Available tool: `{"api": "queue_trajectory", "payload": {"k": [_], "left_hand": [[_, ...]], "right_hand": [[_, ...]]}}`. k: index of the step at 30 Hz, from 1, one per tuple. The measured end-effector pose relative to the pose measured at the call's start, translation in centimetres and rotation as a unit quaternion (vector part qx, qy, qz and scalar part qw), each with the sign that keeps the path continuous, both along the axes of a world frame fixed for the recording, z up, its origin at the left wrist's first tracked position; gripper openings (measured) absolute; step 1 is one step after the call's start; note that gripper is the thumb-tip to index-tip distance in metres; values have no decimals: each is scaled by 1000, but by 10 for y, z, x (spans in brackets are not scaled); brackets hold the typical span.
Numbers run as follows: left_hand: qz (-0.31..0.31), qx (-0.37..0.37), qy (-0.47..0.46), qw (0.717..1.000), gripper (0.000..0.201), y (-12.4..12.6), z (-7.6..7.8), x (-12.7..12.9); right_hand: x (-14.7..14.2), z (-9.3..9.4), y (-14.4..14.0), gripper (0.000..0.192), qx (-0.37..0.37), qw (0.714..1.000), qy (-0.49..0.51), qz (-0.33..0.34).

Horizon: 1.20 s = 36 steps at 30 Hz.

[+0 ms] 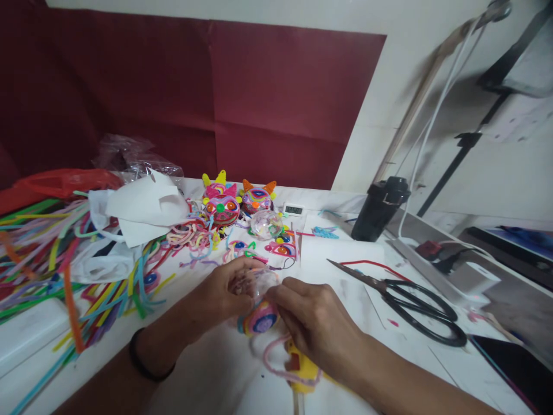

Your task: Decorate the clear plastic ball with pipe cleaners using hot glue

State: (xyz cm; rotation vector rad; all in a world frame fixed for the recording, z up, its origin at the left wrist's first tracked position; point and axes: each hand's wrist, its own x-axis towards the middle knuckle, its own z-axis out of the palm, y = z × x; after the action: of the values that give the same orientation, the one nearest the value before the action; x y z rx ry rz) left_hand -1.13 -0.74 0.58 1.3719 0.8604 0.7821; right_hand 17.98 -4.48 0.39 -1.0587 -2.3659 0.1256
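My left hand (222,291) and my right hand (317,325) meet over the white table (207,369), both gripping one small craft piece (260,320): a clear plastic ball with a coiled pink, yellow and purple pipe-cleaner disc on it. A pink pipe cleaner (272,360) loops down from it onto the table. Under my right wrist lies a yellow glue gun (302,372). A black band sits on my left wrist.
Black scissors (415,302) lie open to the right. Two finished pipe-cleaner masks (224,202) and a clear ball (265,223) stand behind. A heap of coloured pipe cleaners (56,253) fills the left, with white paper and plastic bags. A black cup (380,207) stands at the back right.
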Motion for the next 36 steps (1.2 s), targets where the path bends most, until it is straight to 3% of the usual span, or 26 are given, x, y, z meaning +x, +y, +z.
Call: {"api": "queue_trajectory", "payload": {"k": [6,12,20,30,36], "left_hand": [[-14,0,-7,1000,53,1,0,-1],[-14,-5,-25,1000,28,-2,7,-3],[-5,-2,-10,1000,45,-2,0,1],[40,15,7,999,36,1,-8,2],[64,16,37,997,29,-1,-6,6]], "right_hand": [[0,0,0,23,6,1000,6,0],[0,0,-1,24,5,1000,11,1],[0,0,0,24,16,1000,13,6],[-2,0,1,22,-13,998,61,13],[2,9,3,24,-81,989,117,34]]}}
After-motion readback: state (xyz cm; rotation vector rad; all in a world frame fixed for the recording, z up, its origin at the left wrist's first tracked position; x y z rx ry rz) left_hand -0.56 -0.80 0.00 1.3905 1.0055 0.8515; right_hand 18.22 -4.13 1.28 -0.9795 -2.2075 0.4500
